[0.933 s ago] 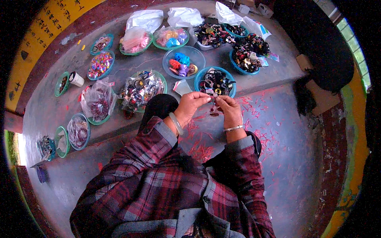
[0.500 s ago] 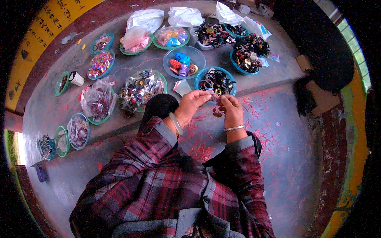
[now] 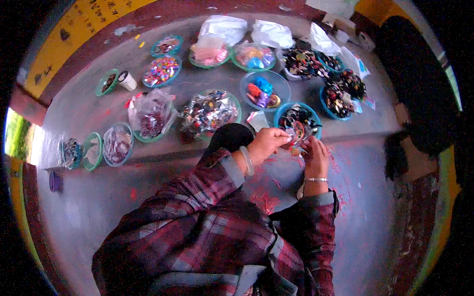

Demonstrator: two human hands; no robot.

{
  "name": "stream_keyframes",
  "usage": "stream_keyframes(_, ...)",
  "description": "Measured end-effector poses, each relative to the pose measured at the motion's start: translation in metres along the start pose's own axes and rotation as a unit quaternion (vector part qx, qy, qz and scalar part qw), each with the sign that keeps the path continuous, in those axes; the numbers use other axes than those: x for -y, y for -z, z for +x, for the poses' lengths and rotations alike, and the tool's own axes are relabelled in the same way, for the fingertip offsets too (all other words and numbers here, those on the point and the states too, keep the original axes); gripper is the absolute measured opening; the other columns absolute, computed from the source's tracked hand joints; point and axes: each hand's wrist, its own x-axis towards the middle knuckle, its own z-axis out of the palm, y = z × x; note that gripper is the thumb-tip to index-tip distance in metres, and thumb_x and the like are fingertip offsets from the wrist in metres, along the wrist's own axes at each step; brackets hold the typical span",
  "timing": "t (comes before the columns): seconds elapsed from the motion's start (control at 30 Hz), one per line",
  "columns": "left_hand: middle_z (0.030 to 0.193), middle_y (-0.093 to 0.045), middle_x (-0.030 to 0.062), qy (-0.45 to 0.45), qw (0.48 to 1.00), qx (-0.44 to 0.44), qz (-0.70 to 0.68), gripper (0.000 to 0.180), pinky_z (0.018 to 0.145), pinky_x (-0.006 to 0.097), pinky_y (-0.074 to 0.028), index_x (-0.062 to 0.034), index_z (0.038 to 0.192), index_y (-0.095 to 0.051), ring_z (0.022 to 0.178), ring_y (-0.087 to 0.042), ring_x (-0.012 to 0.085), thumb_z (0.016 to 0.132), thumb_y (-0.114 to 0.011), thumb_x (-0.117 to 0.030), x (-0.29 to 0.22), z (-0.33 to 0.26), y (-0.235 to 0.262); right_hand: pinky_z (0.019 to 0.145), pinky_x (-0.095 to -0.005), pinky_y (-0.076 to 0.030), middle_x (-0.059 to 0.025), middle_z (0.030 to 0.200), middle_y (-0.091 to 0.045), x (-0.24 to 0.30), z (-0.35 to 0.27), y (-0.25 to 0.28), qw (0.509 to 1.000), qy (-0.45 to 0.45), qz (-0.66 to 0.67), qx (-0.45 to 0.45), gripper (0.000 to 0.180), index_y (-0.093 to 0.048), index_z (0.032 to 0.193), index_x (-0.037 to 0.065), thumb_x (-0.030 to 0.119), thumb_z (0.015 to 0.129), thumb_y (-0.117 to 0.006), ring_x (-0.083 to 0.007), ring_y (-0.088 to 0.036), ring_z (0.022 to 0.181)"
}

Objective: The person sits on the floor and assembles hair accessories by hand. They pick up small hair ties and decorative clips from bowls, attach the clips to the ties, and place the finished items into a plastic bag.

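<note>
Over the front edge of the raised ledge, both hands work at a thin reddish loop with small round pieces (image 3: 297,138); its exact kind is too small to tell. My left hand (image 3: 266,146), with a pale bangle at the wrist, pinches one side of it between thumb and fingers. On its other side my right hand (image 3: 316,157), wearing a silver bracelet, has its fingers closed too. Just beyond the fingers stands a blue basket (image 3: 320,131) of black bands, partly covered by the loop. A small clear packet (image 3: 257,120) lies left of that basket.
Several baskets cover the ledge: one with mixed bagged trinkets (image 3: 210,112), a clear bowl (image 3: 245,93) of coloured coils, one with bright beads (image 3: 162,69). White bags (image 3: 223,29) lie behind. Red scraps (image 3: 264,201) litter the lower floor. A white cup (image 3: 127,81) stands at left.
The view has turned, so the baskets and hands sit farther right in it. My hands are slightly farther apart, and more of the reddish loop shows between them.
</note>
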Motion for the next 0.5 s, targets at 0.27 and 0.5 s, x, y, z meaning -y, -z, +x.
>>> stream_keyframes(0.27, 0.081, -0.063, 0.0013, -0.115, 0.98, -0.161, -0.023, 0.02, 0.052, 0.019, -0.039, -0.0036, 0.095, -0.06, 0.067, -0.056, 0.0073, 0.082, -0.055, -0.018, -0.066, -0.016, 0.083, 0.052, -0.0232, -0.042, -0.0055, 0.079, -0.062, -0.009, 0.009, 0.008, 0.999, -0.034, 0.007, 0.03, 0.017, -0.059, 0.09, 0.005, 0.02, 0.082, -0.057, -0.0128, -0.058, 0.067)
stream_keyframes(0.5, 0.081, -0.06, 0.0016, -0.126, 0.933, -0.338, 0.017, 0.015, 0.059, 0.022, -0.043, -0.0015, 0.091, -0.06, 0.07, -0.054, 0.0082, 0.082, -0.054, -0.012, 0.007, -0.041, 0.216, 0.051, -0.0227, -0.04, -0.0049, 0.074, -0.061, -0.012, 0.005, -0.006, 0.998, -0.056, -0.012, 0.027, 0.015, -0.06, 0.087, 0.005, 0.018, 0.082, -0.057, -0.012, -0.055, 0.062)
